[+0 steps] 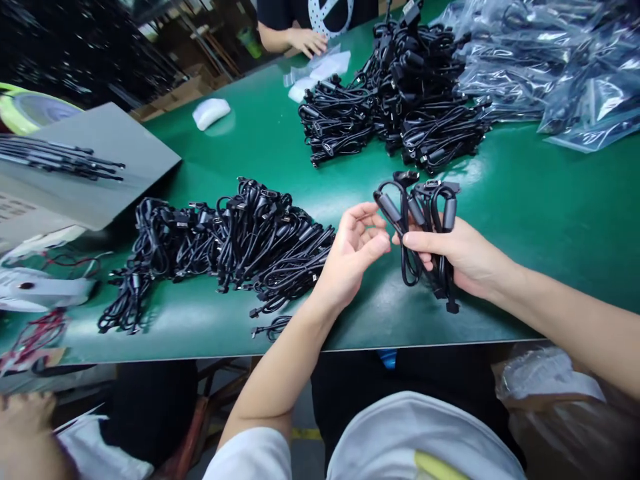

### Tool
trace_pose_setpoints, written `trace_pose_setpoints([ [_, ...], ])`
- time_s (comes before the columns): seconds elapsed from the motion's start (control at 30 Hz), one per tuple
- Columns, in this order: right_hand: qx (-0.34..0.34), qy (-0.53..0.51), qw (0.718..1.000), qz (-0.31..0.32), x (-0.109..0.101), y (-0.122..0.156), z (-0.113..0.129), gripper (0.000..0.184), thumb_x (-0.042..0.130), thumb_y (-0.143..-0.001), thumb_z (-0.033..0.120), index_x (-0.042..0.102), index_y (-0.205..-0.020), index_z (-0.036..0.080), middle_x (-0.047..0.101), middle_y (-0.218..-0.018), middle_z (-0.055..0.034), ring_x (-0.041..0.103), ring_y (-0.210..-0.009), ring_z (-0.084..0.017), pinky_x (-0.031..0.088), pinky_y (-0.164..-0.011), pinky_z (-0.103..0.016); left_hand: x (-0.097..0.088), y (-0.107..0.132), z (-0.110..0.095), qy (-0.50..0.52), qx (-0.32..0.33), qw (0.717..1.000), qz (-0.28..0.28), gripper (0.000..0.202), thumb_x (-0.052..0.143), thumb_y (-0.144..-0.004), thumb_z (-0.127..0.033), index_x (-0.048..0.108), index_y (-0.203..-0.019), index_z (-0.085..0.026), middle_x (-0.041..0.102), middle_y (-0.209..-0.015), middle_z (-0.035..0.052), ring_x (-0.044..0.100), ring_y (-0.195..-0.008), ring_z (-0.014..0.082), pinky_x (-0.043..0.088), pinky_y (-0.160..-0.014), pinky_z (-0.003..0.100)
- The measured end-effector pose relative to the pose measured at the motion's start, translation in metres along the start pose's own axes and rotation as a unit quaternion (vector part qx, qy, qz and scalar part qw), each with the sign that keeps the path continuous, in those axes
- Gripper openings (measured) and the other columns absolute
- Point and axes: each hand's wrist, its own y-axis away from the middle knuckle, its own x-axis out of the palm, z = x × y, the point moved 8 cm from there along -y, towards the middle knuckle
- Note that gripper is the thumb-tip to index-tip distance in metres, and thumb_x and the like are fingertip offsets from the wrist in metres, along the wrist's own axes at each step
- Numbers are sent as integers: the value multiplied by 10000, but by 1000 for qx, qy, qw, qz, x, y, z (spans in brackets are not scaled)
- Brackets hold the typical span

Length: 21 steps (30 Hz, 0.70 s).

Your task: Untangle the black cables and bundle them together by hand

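Observation:
My right hand [457,257] is closed around a coiled black cable bundle [423,227], held just above the green table [525,220]; its plugs and ferrite cores stick up past my fingers. My left hand [353,257] hovers beside the bundle with its fingers curled and loosely apart, thumb tip almost touching my right thumb, nothing in it. A long heap of black cables [225,247] lies on the table left of my left hand.
A taller pile of black cables [400,93] sits at the back centre, with bagged cables in clear plastic [550,60] at the back right. Another person's hand [307,40] rests on small bags at the far edge. A grey board [100,160] carrying cables lies at left.

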Motion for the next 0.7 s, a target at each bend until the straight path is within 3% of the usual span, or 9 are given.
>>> trace_pose_setpoints([
  [0.17,-134,27,982,-133,-29,3,28,232,836,-718,226,659,-860,180,557,-668,52,447,-484,-66,373,-455,-228,36,20,21,-82,-112,985,103,536,880,-685,-333,476,-1009,-196,618,-857,-20,573,-754,90,471,-732,235],
  [0.27,-173,83,965,-177,-35,8,33,219,826,-736,239,656,-870,201,561,-675,53,451,-470,-71,390,-462,-244,50,29,33,-87,-156,978,108,476,858,-711,-359,472,-929,-187,641,-825,-18,574,-717,81,468,-724,240],
  [0.43,-197,189,939,-211,-26,19,37,195,808,-754,277,659,-872,235,646,-781,15,533,-538,-115,433,-499,-278,51,30,48,-27,-203,977,62,447,838,-714,-420,496,-855,-169,637,-684,-28,612,-618,93,483,-639,235],
  [0.57,-194,196,938,-210,-23,21,37,198,809,-750,280,657,-869,234,641,-755,17,550,-552,-122,452,-528,-288,52,28,49,10,-211,973,91,385,780,-781,-439,537,-849,-147,671,-682,6,624,-596,99,484,-612,230],
  [0.7,-180,149,951,-203,-30,14,31,170,780,-780,277,648,-872,227,519,-588,65,477,-479,-103,421,-498,-271,53,26,45,32,-191,974,116,336,723,-845,-427,554,-847,-138,637,-658,-3,587,-584,89,470,-614,227],
])
